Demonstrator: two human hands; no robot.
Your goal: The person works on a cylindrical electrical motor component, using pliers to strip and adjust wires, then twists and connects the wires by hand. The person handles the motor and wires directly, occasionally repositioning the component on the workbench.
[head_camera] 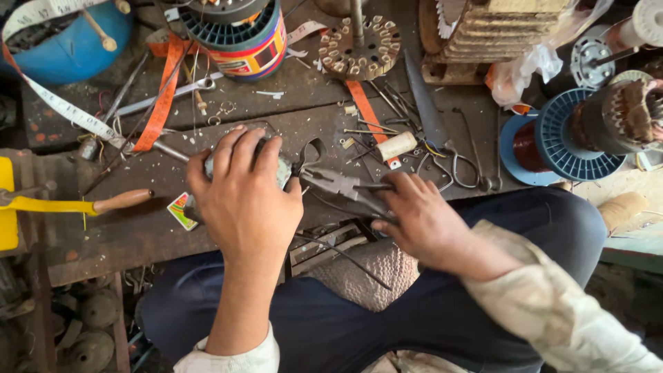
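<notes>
a small round motor part [282, 168] is clasped on the worktop [138, 228] by the left hand [242, 193], while pliers [338, 183], lying lengthwise just to its right, are pinched by the right hand [421, 221].

Soft, even daylight is falling across the workbench [138, 228], casting only faint shadows. The right hand [421, 221] is blurring slightly. The lower left corner is sitting dim, and the edges are bending outward.

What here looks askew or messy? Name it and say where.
A measuring tape trails loose across the workbench, and small wire offcuts litter the wood around the scissors. The left hand and right hand work amid that clutter.
</notes>
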